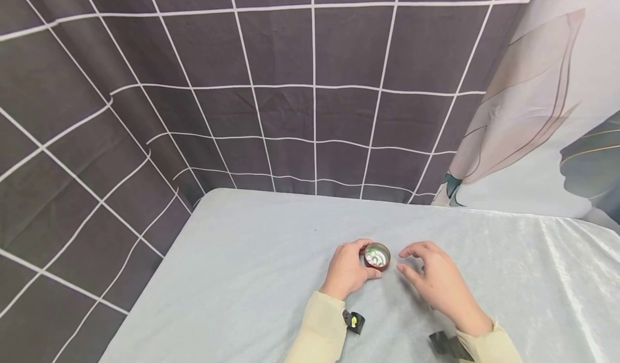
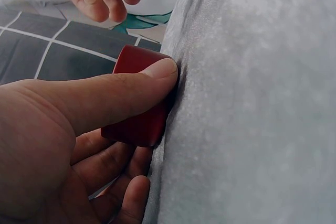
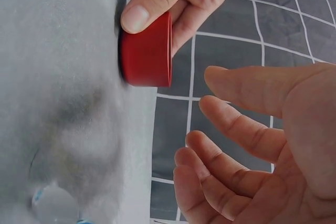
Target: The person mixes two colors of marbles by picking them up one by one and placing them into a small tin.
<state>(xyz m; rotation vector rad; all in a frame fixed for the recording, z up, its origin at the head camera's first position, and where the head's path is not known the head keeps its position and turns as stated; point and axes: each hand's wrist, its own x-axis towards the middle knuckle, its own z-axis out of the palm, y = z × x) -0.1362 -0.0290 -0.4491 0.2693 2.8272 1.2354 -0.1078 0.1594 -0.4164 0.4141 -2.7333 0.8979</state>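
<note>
Because its mouth faces up, red container [image 1: 377, 246] in the head view: upright over the pale cloth [image 1: 242, 266], with a shiny inner face on show and details inside too small to make out.

Left hand [image 1: 347, 269] in the head view: grips the red container from its left side, thumb along the near wall and fingers round the far one; the rim is largely uncovered, which probably serves to keep the opening free.

Right hand [image 1: 438, 279] in the head view: holds nothing, thumb and forefinger bent and parted; their tips point at the red container's right side, just beside it and not touching, a pose that seems to suit the wall the other hand leaves bare.

Thumb across red wall, left wrist view: the left hand's thumb presses flat against it, tip low by the pale cloth, likely a low hold for steadiness; the fingers lie behind, partly hidden, so how many bear on it I cannot tell.

Gap before the fingertips, right wrist view: the red container lies beyond the right hand's loosely spread fingers, dark curtain [image 3: 275, 14] showing between; whether its base rests on the cloth or barely clears it, I cannot tell.
</note>
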